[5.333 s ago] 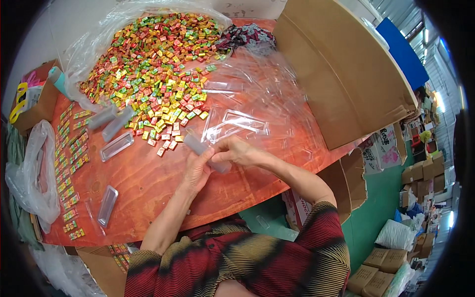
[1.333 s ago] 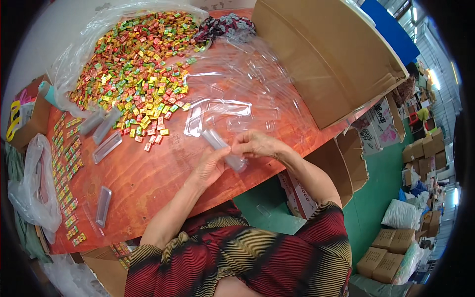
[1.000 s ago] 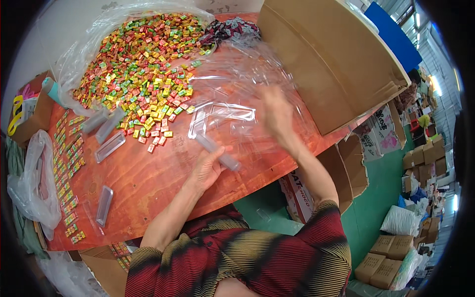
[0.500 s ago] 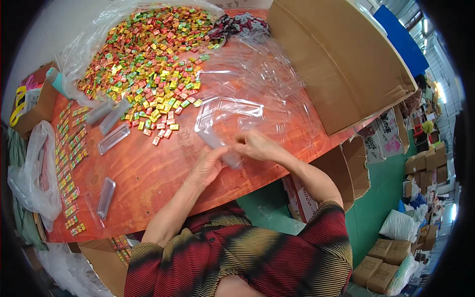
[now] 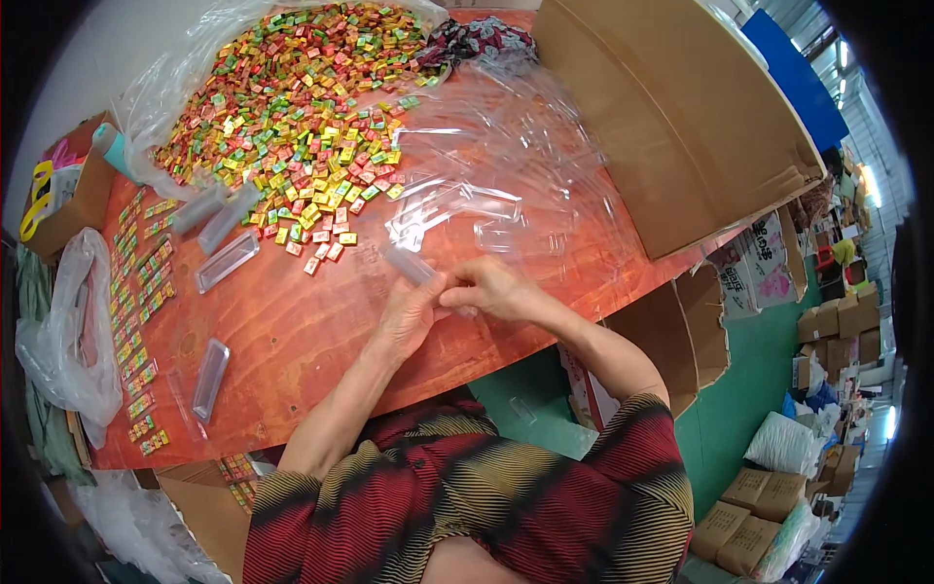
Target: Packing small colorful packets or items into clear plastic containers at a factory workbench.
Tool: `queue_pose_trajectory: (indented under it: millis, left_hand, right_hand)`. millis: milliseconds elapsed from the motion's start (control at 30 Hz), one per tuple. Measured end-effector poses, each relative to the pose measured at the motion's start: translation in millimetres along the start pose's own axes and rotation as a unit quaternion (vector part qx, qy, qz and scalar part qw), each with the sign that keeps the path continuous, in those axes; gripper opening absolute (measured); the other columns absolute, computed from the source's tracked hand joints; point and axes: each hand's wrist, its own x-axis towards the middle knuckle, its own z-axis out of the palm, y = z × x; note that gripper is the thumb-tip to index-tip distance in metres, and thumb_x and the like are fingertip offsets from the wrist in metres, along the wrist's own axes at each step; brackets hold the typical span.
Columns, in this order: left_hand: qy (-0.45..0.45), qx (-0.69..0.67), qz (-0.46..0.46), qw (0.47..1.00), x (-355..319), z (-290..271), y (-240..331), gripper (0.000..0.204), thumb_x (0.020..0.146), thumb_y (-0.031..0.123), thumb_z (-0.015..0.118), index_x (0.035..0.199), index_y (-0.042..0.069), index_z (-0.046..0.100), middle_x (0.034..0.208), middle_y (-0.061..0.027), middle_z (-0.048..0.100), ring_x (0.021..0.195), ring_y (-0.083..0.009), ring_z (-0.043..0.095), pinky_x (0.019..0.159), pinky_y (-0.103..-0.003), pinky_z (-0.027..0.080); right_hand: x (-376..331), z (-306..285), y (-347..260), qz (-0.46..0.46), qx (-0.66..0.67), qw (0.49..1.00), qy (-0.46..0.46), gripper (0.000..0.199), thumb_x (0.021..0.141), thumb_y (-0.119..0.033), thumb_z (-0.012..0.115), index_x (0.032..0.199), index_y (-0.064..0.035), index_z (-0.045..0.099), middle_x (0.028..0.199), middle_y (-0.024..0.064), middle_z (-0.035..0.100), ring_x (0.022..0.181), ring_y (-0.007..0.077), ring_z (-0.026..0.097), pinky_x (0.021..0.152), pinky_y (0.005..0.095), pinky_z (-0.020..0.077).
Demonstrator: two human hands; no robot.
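Note:
My left hand is closed around a clear plastic box, long and narrow, whose far end sticks out past the fingers. Against the near part of that box my right hand presses with bent fingers, touching the left fingertips. Whether the box's lid is on cannot be made out, as the hands cover much of it. Just beyond the hands lie many clear plastic pieces in a loose heap. Further off, to the left, spreads a big pile of small candy-like packets in red, yellow and green.
Several clear boxes rest left of the pile; another box lies nearer. Rows of small packets line the table's left side. A tall cardboard box stands at the right. An open carton sits below the table's right edge.
Both hands have come closer together around the clear box, the right one shifting slightly left. The box now shows less of its length. The view has shifted a little.

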Motion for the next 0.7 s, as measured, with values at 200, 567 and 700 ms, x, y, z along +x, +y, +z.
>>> queue_pose_trajectory:
  millis: [200,567,700]
  left_hand:
    - [0.03,0.011,-0.036,0.999,-13.0,-1.1,-6.6,0.048,0.073,0.019,0.061,0.107,0.002,0.032,0.09,-0.0091,0.05,0.077,-0.0201,0.056,0.07,-0.036,0.048]
    - [0.186,0.142,0.0,0.972,-40.7,-14.4,27.2,0.049,0.072,0.016,0.061,0.108,0.002,0.032,0.092,-0.0115,0.05,0.08,-0.0239,0.055,0.07,-0.04,0.047]
    - [0.215,0.147,0.068,0.963,-43.7,-4.1,39.8,0.047,0.072,0.014,0.06,0.108,0.003,0.032,0.093,-0.0121,0.05,0.082,-0.0236,0.054,0.07,-0.04,0.047]
  right_hand:
    - [-6.8,-1.0,19.2,0.115,0.246,0.955,-0.116,0.022,0.076,-0.029,0.056,0.068,-0.0079,0.053,0.057,-0.0037,0.046,0.047,0.0046,0.037,0.043,0.0185,0.029]
    - [-25.6,17.3,16.9,-0.059,-0.323,0.928,0.176,0.017,0.073,-0.02,0.055,0.071,-0.0032,0.051,0.057,0.0111,0.053,0.049,0.0219,0.053,0.043,0.0304,0.0387]
    - [-28.8,26.1,7.3,0.019,-0.401,0.898,0.178,0.018,0.073,-0.02,0.055,0.07,-0.002,0.052,0.058,0.0151,0.053,0.052,0.0273,0.053,0.045,0.0352,0.0385]
